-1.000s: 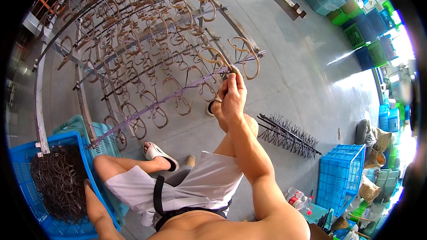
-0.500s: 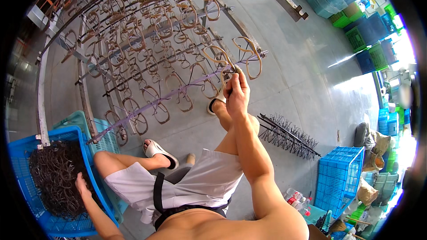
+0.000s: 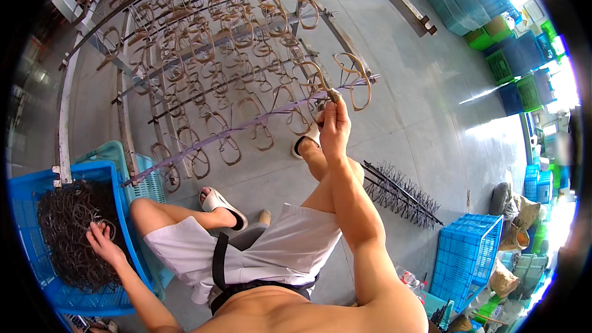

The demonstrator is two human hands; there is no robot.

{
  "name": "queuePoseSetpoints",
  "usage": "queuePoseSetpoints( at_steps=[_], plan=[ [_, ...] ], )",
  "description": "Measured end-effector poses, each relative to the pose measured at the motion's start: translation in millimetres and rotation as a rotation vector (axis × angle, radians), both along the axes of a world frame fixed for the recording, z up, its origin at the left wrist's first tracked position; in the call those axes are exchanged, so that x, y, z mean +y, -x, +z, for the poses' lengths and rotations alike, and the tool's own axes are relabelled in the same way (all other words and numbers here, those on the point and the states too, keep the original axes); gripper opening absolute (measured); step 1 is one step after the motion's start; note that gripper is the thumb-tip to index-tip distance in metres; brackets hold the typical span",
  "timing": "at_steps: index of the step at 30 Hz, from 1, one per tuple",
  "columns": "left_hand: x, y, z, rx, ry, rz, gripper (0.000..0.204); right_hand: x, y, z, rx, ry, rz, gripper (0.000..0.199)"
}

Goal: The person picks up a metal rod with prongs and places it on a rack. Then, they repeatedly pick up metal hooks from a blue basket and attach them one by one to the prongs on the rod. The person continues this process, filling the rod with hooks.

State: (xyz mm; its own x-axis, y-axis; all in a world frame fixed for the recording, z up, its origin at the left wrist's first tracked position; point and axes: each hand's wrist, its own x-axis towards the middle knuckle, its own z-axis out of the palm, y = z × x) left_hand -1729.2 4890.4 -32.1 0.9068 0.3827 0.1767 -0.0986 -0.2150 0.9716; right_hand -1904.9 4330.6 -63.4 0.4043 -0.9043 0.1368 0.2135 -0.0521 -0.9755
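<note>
Racks of metal bars (image 3: 203,74) fill the far left of the scene, hung with many brown loop-shaped straps. Near left, a blue plastic crate (image 3: 37,197) holds a dark heap of loose straps (image 3: 65,234). Right of the person sits another blue crate (image 3: 465,259), with a spiked bar (image 3: 401,194) on the floor just beside it. The right hand (image 3: 335,124) pinches a strap (image 3: 353,80) at the rack's right end. The left hand (image 3: 103,243) lies spread-fingered on the heap.
</note>
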Motion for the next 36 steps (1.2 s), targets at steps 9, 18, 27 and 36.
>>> queuePoseSetpoints(
  at_steps=[9,18,27,36],
  plan=[
    [-110,48,28,-0.027,0.135,-0.488,0.024,7,-4,-7,-0.054,-0.056,0.014,0.022],
    [-168,109,34,0.339,0.309,-1.169,0.026,10,2,13,0.342,0.4,-0.249,0.023],
    [-215,82,66,-0.126,-0.1,-1.453,0.02,134,43,74,0.147,0.254,1.215,0.02],
    [46,-58,-57,0.59,-1.223,0.033,0.043,68,-31,13,-0.18,-0.195,0.037,0.019]
  ],
)
